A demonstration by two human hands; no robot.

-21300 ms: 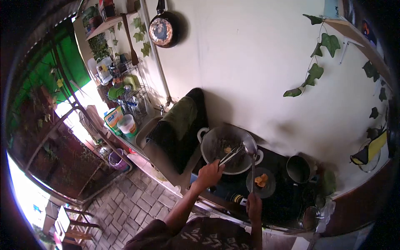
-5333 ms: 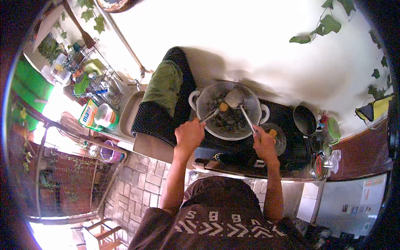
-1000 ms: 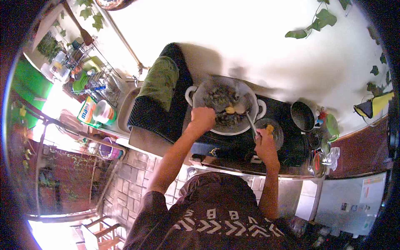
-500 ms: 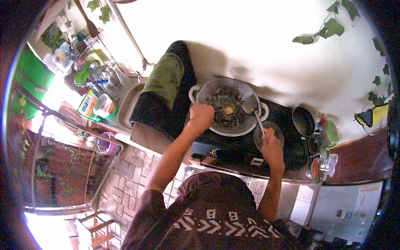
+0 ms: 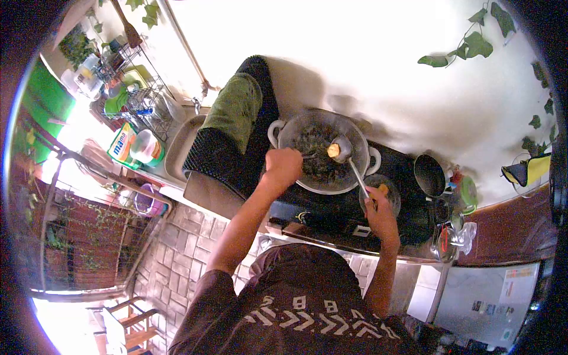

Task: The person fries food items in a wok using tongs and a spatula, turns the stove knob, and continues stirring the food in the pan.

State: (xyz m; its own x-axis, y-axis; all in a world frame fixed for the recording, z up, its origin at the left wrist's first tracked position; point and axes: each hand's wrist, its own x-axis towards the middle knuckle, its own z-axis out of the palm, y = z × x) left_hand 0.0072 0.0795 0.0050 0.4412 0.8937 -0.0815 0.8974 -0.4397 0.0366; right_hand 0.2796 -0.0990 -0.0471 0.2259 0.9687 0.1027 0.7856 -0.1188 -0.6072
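Note:
A wide two-handled pan point(image 5: 355, 177) stands on the black stove, with dark, bubbling-looking contents. My right hand point(image 5: 381, 216) is closed around the handle of a long metal ladle point(image 5: 357, 171). In the ladle's bowl, over the right part of the pan, lies a golden-yellow piece of food point(image 5: 333, 150). My left hand point(image 5: 283, 165) is a fist at the pan's left rim; a thin dark utensil point(image 5: 310, 156) sticks out of it over the pan, its kind unclear. Partly behind my right hand is a round see-through dish point(image 5: 395, 198) with something yellow in it.
A small black frying pan point(image 5: 430, 176) stands to the right of the stove point(image 5: 414, 219). Left of the pan, a green cloth point(image 5: 234, 109) lies over a dark ribbed cover. Farther left are a sink point(image 5: 177, 151), a wire dish rack point(image 5: 142, 100) and a plastic tub point(image 5: 146, 148).
The ladle has moved left and inward from the pan's right side, and the yellow piece now lies in it, slightly higher. My right hand has shifted slightly; my left hand has barely moved.

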